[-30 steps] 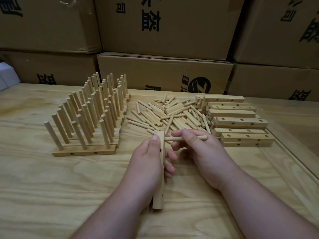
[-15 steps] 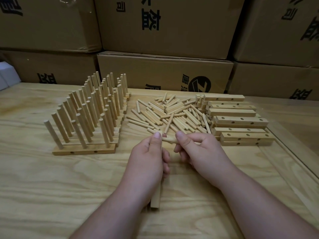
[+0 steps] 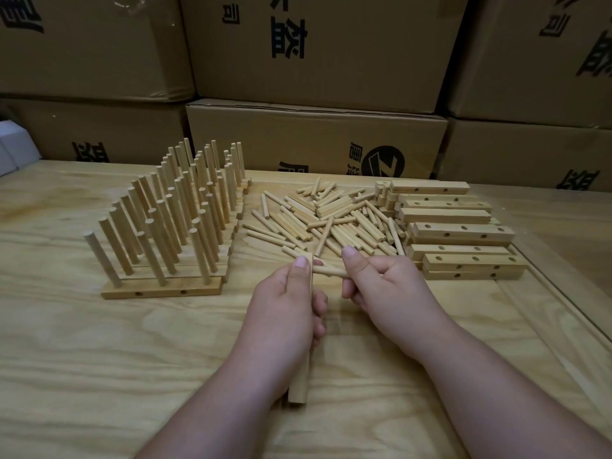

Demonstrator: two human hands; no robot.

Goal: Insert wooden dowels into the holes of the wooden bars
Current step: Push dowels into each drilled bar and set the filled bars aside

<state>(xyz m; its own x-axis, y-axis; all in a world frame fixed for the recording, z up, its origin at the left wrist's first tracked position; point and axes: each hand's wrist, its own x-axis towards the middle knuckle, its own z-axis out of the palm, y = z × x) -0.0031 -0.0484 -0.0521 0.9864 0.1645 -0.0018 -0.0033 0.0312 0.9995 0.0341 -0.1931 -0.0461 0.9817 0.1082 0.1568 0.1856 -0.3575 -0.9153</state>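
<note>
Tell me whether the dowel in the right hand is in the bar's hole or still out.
Cannot tell. The dowel meets the bar side-on, but the left hand hides the joint.

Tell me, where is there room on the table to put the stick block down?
Bare table lies in front of the finished peg bars, left of the left hand. More bare wood sits right of the right hand, below the stacked empty bars. The middle is crowded with the loose dowel pile.
</note>
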